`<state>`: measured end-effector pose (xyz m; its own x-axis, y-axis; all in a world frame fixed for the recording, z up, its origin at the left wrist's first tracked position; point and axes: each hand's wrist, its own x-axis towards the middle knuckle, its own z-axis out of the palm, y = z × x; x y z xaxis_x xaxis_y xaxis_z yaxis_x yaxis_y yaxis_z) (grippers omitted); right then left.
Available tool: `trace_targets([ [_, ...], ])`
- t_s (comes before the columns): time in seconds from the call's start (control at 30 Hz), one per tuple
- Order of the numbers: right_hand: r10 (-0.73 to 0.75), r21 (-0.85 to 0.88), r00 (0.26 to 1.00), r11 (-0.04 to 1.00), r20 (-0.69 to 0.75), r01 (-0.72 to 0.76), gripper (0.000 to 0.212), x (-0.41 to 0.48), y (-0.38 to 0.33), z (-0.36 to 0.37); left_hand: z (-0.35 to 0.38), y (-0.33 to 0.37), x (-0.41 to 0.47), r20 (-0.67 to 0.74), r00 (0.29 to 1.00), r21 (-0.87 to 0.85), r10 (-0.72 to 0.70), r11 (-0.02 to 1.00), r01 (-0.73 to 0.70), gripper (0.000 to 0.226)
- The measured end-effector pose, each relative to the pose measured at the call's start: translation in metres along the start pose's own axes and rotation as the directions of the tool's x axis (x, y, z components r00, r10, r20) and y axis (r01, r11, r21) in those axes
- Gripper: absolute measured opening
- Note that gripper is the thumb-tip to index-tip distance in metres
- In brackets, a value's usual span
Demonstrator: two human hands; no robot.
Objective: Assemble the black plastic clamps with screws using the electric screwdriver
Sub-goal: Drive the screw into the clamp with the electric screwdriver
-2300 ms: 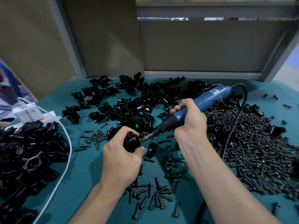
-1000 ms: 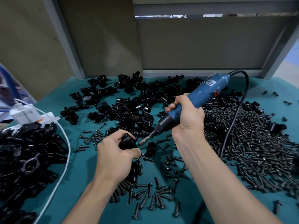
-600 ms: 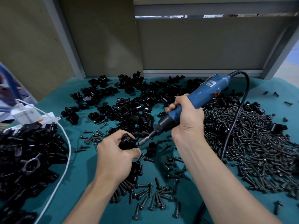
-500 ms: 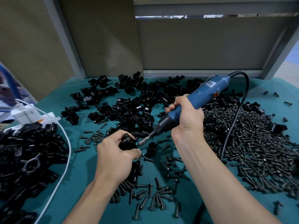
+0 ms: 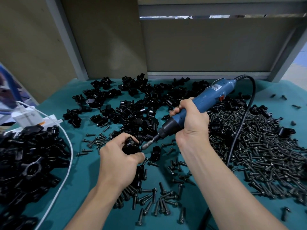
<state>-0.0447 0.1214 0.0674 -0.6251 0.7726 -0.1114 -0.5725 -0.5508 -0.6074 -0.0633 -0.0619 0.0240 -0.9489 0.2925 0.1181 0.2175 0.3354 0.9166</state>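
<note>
My left hand (image 5: 118, 161) grips a black plastic clamp (image 5: 131, 145) just above the teal table (image 5: 86, 165), with fingers and thumb curled round it. My right hand (image 5: 191, 120) holds the blue electric screwdriver (image 5: 201, 103) slanted down to the left. Its metal bit (image 5: 148, 144) meets the right side of the clamp. Whether a screw sits on the bit is hidden. Loose clamp parts (image 5: 132, 105) lie heaped beyond the hands, and a broad pile of dark screws (image 5: 259, 150) spreads to the right.
A smaller scatter of screws (image 5: 156, 201) lies near my forearms. Another heap of black parts (image 5: 28, 160) fills the left edge, crossed by a white cable (image 5: 66, 165) from a white charger (image 5: 26, 118). The screwdriver's black cord (image 5: 239, 130) loops over the screw pile. Grey panels wall the back.
Since 2.3 s ago my left hand turned the clamp and drew it slightly nearer while the screwdriver tilted steeper. Over the last second both hands have stayed almost still.
</note>
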Motion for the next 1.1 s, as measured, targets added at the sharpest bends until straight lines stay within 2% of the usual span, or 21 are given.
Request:
trace_targets([
  [1.1, 0.039, 0.018, 0.998, 0.999, -0.055, -0.038, 0.03, 0.0038, 0.0089, -0.0071, 0.0024, -0.0008, -0.0016, -0.014, 0.999, 0.023, 0.037, 0.999, -0.037, 0.045],
])
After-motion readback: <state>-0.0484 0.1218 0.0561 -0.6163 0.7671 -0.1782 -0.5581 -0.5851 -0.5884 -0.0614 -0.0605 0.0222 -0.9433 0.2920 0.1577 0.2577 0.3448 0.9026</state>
